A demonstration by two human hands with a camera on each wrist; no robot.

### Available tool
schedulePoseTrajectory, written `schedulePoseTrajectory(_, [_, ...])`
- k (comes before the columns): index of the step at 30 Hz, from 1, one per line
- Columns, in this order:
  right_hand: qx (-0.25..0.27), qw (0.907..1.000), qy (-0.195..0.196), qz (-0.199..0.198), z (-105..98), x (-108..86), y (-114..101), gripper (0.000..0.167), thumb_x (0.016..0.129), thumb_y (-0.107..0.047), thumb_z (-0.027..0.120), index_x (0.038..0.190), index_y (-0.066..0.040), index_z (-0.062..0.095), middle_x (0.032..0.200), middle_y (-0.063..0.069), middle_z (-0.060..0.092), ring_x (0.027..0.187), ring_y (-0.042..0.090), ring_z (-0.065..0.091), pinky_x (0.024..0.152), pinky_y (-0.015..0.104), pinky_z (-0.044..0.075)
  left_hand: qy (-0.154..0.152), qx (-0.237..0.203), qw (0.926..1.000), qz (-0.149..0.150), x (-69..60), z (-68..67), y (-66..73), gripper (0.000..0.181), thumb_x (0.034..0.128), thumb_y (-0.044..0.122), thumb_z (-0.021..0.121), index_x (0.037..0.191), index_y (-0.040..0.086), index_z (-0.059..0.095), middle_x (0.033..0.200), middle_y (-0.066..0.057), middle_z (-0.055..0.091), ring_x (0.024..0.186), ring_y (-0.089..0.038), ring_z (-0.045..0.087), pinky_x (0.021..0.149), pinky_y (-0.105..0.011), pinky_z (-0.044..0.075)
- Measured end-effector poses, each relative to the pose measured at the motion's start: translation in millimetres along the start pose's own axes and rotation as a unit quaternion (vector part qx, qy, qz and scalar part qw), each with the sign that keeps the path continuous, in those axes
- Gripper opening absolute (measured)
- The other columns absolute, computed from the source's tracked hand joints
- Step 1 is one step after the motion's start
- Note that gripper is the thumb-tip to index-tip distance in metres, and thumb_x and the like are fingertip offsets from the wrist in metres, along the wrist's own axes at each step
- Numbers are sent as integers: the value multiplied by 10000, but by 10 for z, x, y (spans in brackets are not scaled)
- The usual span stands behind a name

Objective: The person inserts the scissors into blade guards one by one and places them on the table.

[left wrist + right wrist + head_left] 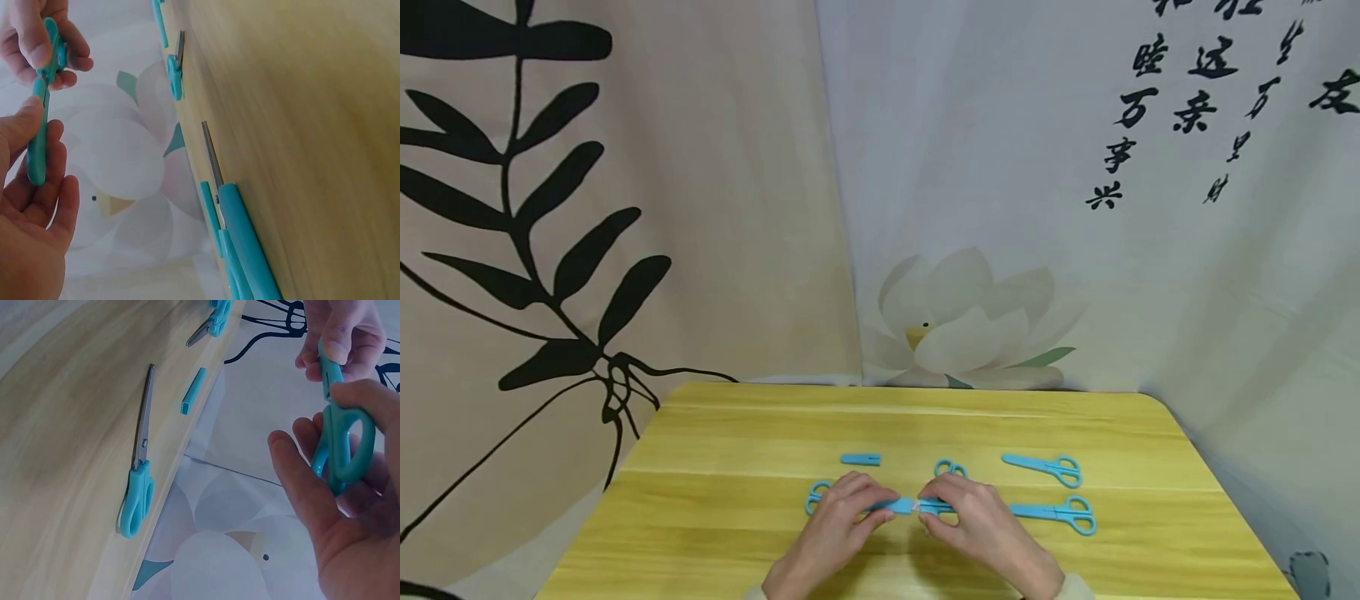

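Note:
My left hand (842,521) pinches a blue blade cover (898,505) between thumb and fingers. My right hand (981,517) holds a pair of scissors (350,447) by the blue handles, thumb on top. In both wrist views the scissors line up with the cover (37,140), the blades largely hidden inside it. Beyond my right hand lies another pair of scissors (140,465) with bare metal blades; in the head view only its handle loops (951,468) show. A third pair of scissors (815,497) is partly hidden behind my left hand.
A loose blue cover (861,459) lies on the wooden table (715,417) towards the back left. Two covered pairs of scissors lie at the right, the rear pair (1045,468) behind the front pair (1054,513). A printed curtain (737,208) hangs behind the table.

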State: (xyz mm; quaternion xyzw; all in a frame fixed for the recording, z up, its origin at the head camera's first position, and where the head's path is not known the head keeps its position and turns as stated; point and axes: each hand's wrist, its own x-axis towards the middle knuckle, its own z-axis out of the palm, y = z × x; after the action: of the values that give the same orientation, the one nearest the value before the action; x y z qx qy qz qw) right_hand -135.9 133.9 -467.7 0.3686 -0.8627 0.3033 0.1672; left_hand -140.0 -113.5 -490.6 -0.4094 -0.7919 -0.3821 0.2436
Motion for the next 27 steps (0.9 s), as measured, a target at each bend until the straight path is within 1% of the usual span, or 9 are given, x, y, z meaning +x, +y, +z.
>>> schedulePoseTrajectory(4, [28,10000,15,-12,9,5,-5,179,853,-109,855,978,-155,736,968,-93,699,853,48,685,713,211,587,-10,-50,10000,-9,0,-11,-1,173,919,95,771,1087,133,768,966,70,702,886,-102,637,752,-184,515])
schedulePoseTrajectory(10, [83,10000,-5,-23,26,4,-3,187,851,-115,855,983,-159,731,981,-98,698,869,52,693,727,198,585,-37,-67,10000,-28,-1,-20,1,170,917,90,772,1081,136,770,965,70,701,890,-102,636,756,-186,514])
schedulePoseTrajectory(17, [83,9999,-19,71,34,-18,0,189,855,-129,849,996,-162,727,983,-102,700,874,45,688,727,208,586,-48,-35,10000,-77,-1,-7,12,183,906,90,785,1081,145,771,970,76,699,902,-100,634,775,-180,513])
schedulePoseTrajectory(27, [125,9997,-106,174,41,-13,-6,188,861,-125,850,1000,-169,731,990,-112,695,876,37,681,732,228,591,-26,-50,10000,-55,-12,15,-7,185,902,87,787,1077,144,772,965,74,697,893,-99,629,766,-168,504])
